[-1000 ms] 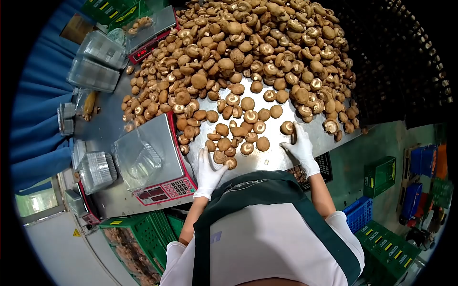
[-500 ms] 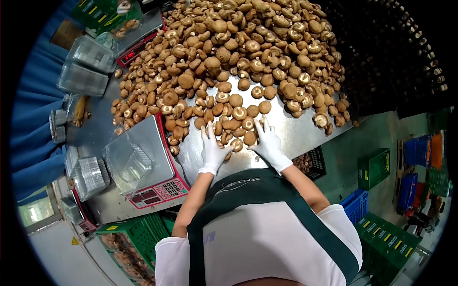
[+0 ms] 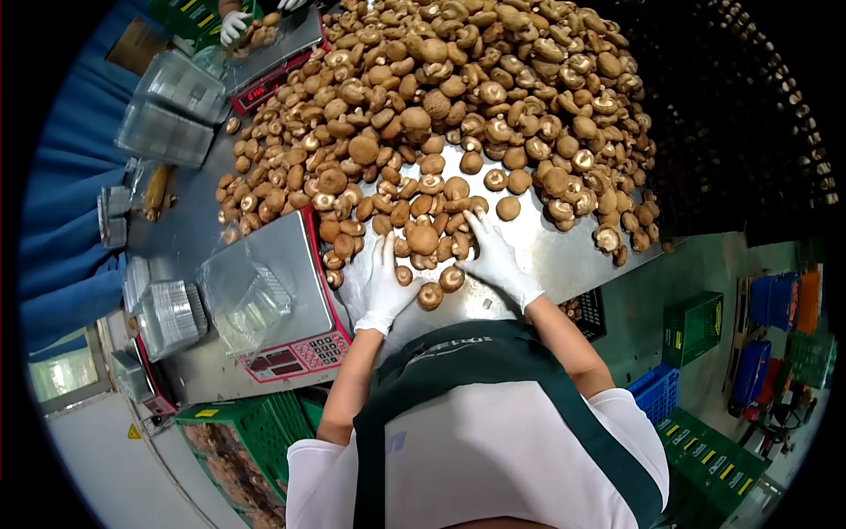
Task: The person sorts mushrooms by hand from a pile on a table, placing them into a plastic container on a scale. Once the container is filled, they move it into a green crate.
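Head view:
- Loose mushrooms [image 3: 423, 240] lie on the counter [image 3: 564, 256] between the gloved hands; the large middle one sits cap up, round, with no clear long axis.
- Left hand [image 3: 385, 289]: open, fingers pointing away from the person, beside the mushrooms.
- Right hand [image 3: 496, 264]: open, fingers slanting away and leftward.
- Scale [image 3: 313, 291] left of the left hand, keypad edge nearest the person.

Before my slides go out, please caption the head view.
Left hand and right hand, both gloved, flank loose mushrooms on a metal table beside a scale.
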### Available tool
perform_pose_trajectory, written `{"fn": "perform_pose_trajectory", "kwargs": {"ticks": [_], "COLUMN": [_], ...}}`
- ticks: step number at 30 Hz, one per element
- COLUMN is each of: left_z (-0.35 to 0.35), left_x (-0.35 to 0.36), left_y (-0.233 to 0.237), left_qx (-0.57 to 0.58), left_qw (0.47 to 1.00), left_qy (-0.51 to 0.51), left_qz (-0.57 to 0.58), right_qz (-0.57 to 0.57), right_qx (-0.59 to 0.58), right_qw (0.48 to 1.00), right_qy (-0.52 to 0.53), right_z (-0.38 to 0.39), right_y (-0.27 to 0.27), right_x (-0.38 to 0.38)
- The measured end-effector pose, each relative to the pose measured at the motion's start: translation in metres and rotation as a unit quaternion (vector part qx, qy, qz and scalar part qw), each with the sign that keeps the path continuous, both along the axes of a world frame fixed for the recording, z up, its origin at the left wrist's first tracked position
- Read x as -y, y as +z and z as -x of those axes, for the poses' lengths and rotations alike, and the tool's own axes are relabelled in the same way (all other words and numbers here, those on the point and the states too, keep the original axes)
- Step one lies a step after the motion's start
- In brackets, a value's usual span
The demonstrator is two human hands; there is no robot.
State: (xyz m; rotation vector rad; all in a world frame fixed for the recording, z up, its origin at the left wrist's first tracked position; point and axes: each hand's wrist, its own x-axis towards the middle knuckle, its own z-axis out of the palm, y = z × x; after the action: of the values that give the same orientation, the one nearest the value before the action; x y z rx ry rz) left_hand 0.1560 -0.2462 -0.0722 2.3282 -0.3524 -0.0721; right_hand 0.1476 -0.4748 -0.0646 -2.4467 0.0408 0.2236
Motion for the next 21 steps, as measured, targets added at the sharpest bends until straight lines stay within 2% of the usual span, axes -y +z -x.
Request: {"fn": "perform_pose_trajectory", "kwargs": {"ticks": [3, 4, 6, 7, 9, 11, 13, 17, 21], "left_z": [0.005, 0.006, 0.001, -0.001, -0.004, -0.011, -0.018, -0.034, -0.031], "left_x": [0.014, 0.018, 0.025, 0.028, 0.034, 0.041, 0.046, 0.039, 0.027], "left_y": [0.019, 0.022, 0.026, 0.024, 0.015, -0.002, -0.009, -0.023, -0.025], "left_qx": [0.035, 0.032, 0.096, 0.096, 0.196, 0.219, 0.222, 0.225, 0.241], "left_qw": [0.993, 0.993, 0.985, 0.985, 0.960, 0.947, 0.953, 0.963, 0.960], "left_qy": [0.035, 0.035, 0.005, 0.005, -0.088, -0.104, -0.092, -0.107, -0.072], "left_qz": [-0.111, -0.112, -0.141, -0.141, -0.178, -0.211, -0.182, -0.106, -0.122], "right_qz": [0.022, 0.048, 0.076, 0.104, 0.132, 0.131, 0.139, 0.117, 0.164], "right_qx": [0.010, -0.014, -0.034, 0.003, 0.041, 0.178, 0.225, 0.271, 0.298], "right_qw": [1.000, 0.999, 0.996, 0.995, 0.990, 0.974, 0.962, 0.954, 0.938], "right_qy": [0.008, 0.006, 0.003, -0.006, -0.014, 0.047, 0.075, 0.053, 0.069], "right_z": [0.001, 0.003, 0.004, 0.009, 0.012, 0.016, 0.013, -0.005, -0.010], "right_y": [0.005, 0.017, 0.026, 0.024, 0.017, 0.006, -0.002, -0.013, -0.015], "right_x": [0.001, -0.002, -0.006, -0.008, -0.011, -0.015, -0.022, -0.028, -0.034]}}
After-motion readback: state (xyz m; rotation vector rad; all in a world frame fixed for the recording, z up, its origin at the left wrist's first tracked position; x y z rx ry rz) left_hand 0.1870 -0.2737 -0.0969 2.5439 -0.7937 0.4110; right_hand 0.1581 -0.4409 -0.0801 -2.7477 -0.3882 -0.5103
